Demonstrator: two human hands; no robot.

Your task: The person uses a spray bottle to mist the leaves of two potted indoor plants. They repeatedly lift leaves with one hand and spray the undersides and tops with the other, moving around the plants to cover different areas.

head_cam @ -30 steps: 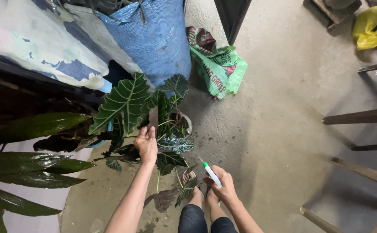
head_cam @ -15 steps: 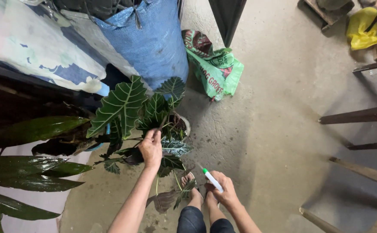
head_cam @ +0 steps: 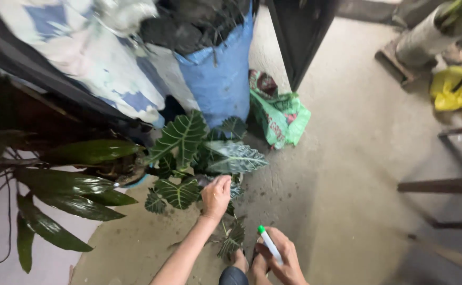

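Observation:
A potted plant (head_cam: 199,153) with dark green, white-veined leaves stands on the concrete floor in front of me. My left hand (head_cam: 216,196) reaches into its foliage, fingers curled around the lower leaves or stems near the pot, which is hidden by leaves. My right hand (head_cam: 281,261) is low at the bottom edge, closed around a white spray bottle with a green tip (head_cam: 268,243), the nozzle pointing up toward the plant. My feet show just below the plant.
A blue woven sack (head_cam: 220,79) full of dark soil stands behind the plant, a green printed bag (head_cam: 283,119) beside it. Long glossy leaves (head_cam: 77,184) spread at left. Dark wooden furniture legs (head_cam: 442,186) stand at right, a yellow bag (head_cam: 449,88) farther back.
The view has tilted up and shifted. My left hand has moved lower into the plant, and a large veined leaf now lies above it. The right hand keeps the spray bottle.

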